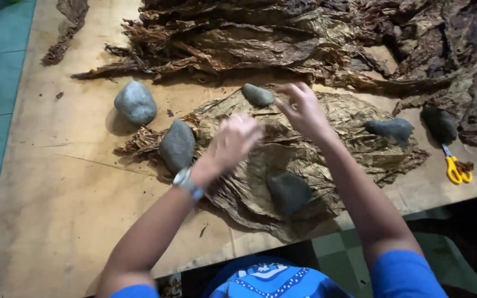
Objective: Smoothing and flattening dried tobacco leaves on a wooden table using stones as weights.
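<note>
**Two hands over a flattened leaf stack**

The left hand (233, 140) is motion-blurred; its fingers seem loosely spread, palm down, above the stack of flattened tan dried leaves (305, 160) at table centre. The right hand (303, 107), at one o'clock from it, has fingers slightly curled and apart; what they touch I cannot tell. Both forearms reach in from six o'clock. Grey rounded stones (288, 191) weigh the leaves; yellow-handled scissors (457, 168) lie at three o'clock.
</note>
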